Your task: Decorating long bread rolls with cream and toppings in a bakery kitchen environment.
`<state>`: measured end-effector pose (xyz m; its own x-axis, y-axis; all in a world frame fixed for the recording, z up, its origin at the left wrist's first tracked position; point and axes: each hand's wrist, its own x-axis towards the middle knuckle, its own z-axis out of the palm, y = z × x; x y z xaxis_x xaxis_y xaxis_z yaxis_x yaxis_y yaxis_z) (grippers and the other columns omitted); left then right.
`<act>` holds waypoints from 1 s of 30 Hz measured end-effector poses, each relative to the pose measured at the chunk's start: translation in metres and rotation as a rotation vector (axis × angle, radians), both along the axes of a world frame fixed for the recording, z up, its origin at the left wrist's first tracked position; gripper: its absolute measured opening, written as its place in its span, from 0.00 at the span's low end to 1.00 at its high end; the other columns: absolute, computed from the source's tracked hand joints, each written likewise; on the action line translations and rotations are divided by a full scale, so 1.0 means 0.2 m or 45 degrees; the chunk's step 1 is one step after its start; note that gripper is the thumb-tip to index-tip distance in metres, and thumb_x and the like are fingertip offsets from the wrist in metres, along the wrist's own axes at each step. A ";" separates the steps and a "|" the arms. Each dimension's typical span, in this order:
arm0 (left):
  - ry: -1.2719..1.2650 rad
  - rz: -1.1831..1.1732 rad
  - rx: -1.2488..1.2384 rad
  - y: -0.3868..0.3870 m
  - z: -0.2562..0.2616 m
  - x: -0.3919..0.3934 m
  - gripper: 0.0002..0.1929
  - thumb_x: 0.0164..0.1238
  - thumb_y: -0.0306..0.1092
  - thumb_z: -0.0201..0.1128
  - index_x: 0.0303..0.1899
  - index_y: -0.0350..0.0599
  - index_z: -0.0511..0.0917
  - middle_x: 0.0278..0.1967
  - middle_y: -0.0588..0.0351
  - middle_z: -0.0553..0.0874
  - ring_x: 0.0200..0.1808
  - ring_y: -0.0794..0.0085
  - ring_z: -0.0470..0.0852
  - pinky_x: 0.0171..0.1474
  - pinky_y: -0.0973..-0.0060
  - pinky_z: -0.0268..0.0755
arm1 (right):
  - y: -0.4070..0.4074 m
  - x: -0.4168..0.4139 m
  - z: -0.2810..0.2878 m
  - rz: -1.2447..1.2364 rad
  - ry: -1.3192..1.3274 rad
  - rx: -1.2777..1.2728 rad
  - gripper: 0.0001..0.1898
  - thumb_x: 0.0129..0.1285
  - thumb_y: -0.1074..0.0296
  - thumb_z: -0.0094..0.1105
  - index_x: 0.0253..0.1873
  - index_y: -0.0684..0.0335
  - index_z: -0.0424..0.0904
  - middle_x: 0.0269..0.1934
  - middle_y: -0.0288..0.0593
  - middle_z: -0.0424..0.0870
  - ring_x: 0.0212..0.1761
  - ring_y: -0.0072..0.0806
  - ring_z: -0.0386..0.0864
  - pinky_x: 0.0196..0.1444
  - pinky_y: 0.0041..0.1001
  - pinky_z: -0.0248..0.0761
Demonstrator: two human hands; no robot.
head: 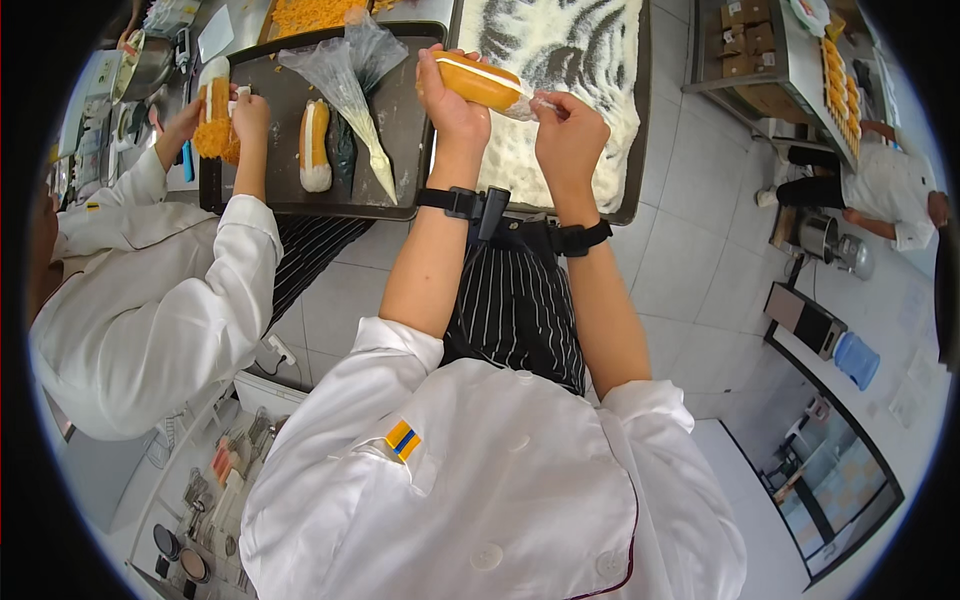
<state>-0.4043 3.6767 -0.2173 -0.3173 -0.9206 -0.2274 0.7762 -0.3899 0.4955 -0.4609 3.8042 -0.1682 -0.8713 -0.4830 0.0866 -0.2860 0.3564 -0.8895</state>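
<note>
My left hand (455, 105) holds a golden, elongated bread roll (480, 79) with a white stripe of filling along its length. The roll's right end is coated in pale powder. At that end my right hand (571, 127) has its fingers pinched together; a small whitish bit shows at the fingertips, too small to name. Behind both hands lies a dark baking tray (637, 150) spread with white powder (551, 161). To the left, a second dark tray (259, 135) bears another filled roll (315, 146), with one end whitened, and a piping bag (360, 124) of pale cream.
On the left, a co-worker's hands (251, 120) hold rolls (214, 112) coated with orange crumbs. A tray of orange crumbs (319, 16) stands at the back. At right are a steel table (802, 82) with several rolls (840, 94), another person (885, 187) and a stand mixer (853, 255).
</note>
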 end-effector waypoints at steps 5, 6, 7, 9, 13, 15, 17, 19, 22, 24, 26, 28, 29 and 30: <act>-0.027 -0.018 -0.003 0.01 0.01 -0.01 0.22 0.81 0.56 0.58 0.56 0.47 0.70 0.43 0.53 0.80 0.46 0.60 0.82 0.61 0.52 0.77 | 0.02 -0.04 0.01 -0.002 -0.002 -0.033 0.08 0.63 0.77 0.67 0.45 0.66 0.92 0.28 0.51 0.89 0.26 0.31 0.86 0.34 0.28 0.76; -0.056 -0.024 -0.014 0.01 0.01 0.00 0.22 0.81 0.58 0.58 0.55 0.49 0.71 0.42 0.55 0.80 0.47 0.61 0.81 0.63 0.48 0.75 | 0.02 -0.03 0.02 0.011 -0.003 0.026 0.08 0.63 0.76 0.67 0.45 0.66 0.92 0.29 0.52 0.90 0.26 0.32 0.86 0.35 0.28 0.77; -0.056 -0.023 -0.013 0.01 0.01 0.00 0.22 0.81 0.58 0.58 0.55 0.49 0.71 0.42 0.55 0.80 0.47 0.61 0.81 0.63 0.48 0.75 | 0.03 -0.03 0.03 0.024 -0.004 0.084 0.08 0.63 0.76 0.68 0.45 0.66 0.92 0.30 0.52 0.91 0.27 0.33 0.87 0.36 0.28 0.78; -0.042 -0.038 -0.023 0.02 0.01 0.00 0.22 0.81 0.58 0.58 0.55 0.48 0.70 0.42 0.55 0.80 0.47 0.60 0.81 0.64 0.48 0.75 | 0.02 -0.04 0.03 0.029 0.030 0.051 0.07 0.63 0.76 0.68 0.44 0.66 0.91 0.31 0.52 0.91 0.28 0.34 0.88 0.38 0.29 0.79; -0.033 -0.052 -0.031 0.02 0.01 0.00 0.22 0.81 0.57 0.57 0.55 0.48 0.70 0.42 0.54 0.80 0.47 0.60 0.81 0.64 0.48 0.75 | 0.01 -0.08 0.05 0.040 0.093 0.035 0.07 0.62 0.75 0.69 0.44 0.67 0.91 0.32 0.53 0.91 0.30 0.36 0.89 0.39 0.30 0.80; -0.029 -0.052 -0.037 0.02 0.01 0.00 0.21 0.82 0.57 0.57 0.55 0.48 0.70 0.43 0.54 0.80 0.47 0.60 0.81 0.64 0.47 0.75 | 0.02 -0.07 0.05 0.039 0.105 0.058 0.07 0.62 0.74 0.70 0.44 0.67 0.91 0.32 0.52 0.91 0.30 0.35 0.89 0.39 0.30 0.80; -0.030 -0.052 -0.046 0.01 0.01 0.01 0.21 0.82 0.57 0.56 0.55 0.48 0.70 0.43 0.54 0.80 0.47 0.60 0.81 0.64 0.47 0.74 | 0.04 -0.06 0.05 0.042 0.116 0.079 0.07 0.62 0.74 0.70 0.44 0.67 0.91 0.31 0.52 0.91 0.30 0.35 0.89 0.39 0.29 0.79; -0.029 -0.059 -0.053 0.02 0.02 0.01 0.21 0.82 0.57 0.56 0.55 0.49 0.70 0.44 0.54 0.80 0.47 0.60 0.81 0.64 0.46 0.74 | 0.07 -0.05 0.01 0.022 -0.062 0.119 0.07 0.63 0.73 0.71 0.44 0.67 0.91 0.30 0.50 0.90 0.29 0.32 0.89 0.38 0.28 0.79; -0.004 -0.062 -0.019 0.02 0.03 0.00 0.21 0.83 0.57 0.54 0.55 0.49 0.70 0.44 0.55 0.80 0.47 0.61 0.81 0.65 0.45 0.73 | 0.09 -0.06 -0.04 -0.013 -0.112 0.054 0.07 0.63 0.73 0.70 0.44 0.68 0.91 0.30 0.49 0.91 0.31 0.30 0.90 0.38 0.26 0.79; 0.026 -0.065 0.041 0.01 0.04 0.00 0.21 0.83 0.58 0.53 0.55 0.50 0.70 0.43 0.55 0.79 0.46 0.60 0.80 0.66 0.42 0.71 | 0.10 -0.07 -0.05 -0.051 -0.163 0.022 0.07 0.63 0.74 0.69 0.44 0.69 0.91 0.30 0.49 0.91 0.32 0.30 0.90 0.38 0.26 0.79; 0.058 -0.064 0.109 0.01 0.05 0.01 0.21 0.82 0.59 0.53 0.54 0.50 0.71 0.43 0.56 0.79 0.45 0.60 0.80 0.67 0.41 0.70 | 0.11 -0.08 -0.05 -0.090 -0.212 -0.009 0.07 0.64 0.75 0.69 0.44 0.70 0.91 0.30 0.49 0.91 0.33 0.30 0.91 0.38 0.25 0.79; 0.091 -0.073 0.178 0.00 0.05 0.02 0.21 0.82 0.59 0.53 0.53 0.50 0.71 0.42 0.56 0.79 0.45 0.60 0.80 0.67 0.40 0.70 | 0.12 -0.11 -0.05 -0.082 -0.140 -0.033 0.07 0.64 0.76 0.68 0.44 0.71 0.90 0.31 0.49 0.92 0.35 0.30 0.92 0.39 0.24 0.80; 0.115 -0.071 0.215 0.00 0.05 0.02 0.21 0.82 0.60 0.53 0.51 0.50 0.72 0.42 0.57 0.79 0.45 0.61 0.80 0.68 0.39 0.69 | 0.13 -0.12 -0.05 -0.092 -0.138 -0.032 0.07 0.64 0.76 0.68 0.44 0.71 0.90 0.31 0.49 0.92 0.35 0.30 0.92 0.39 0.24 0.80; 0.138 -0.073 0.252 -0.01 0.05 0.02 0.21 0.82 0.60 0.53 0.50 0.50 0.72 0.41 0.57 0.79 0.45 0.61 0.80 0.68 0.38 0.68 | 0.13 -0.13 -0.05 -0.083 -0.126 -0.068 0.07 0.64 0.76 0.68 0.43 0.71 0.90 0.31 0.49 0.92 0.34 0.30 0.91 0.39 0.24 0.80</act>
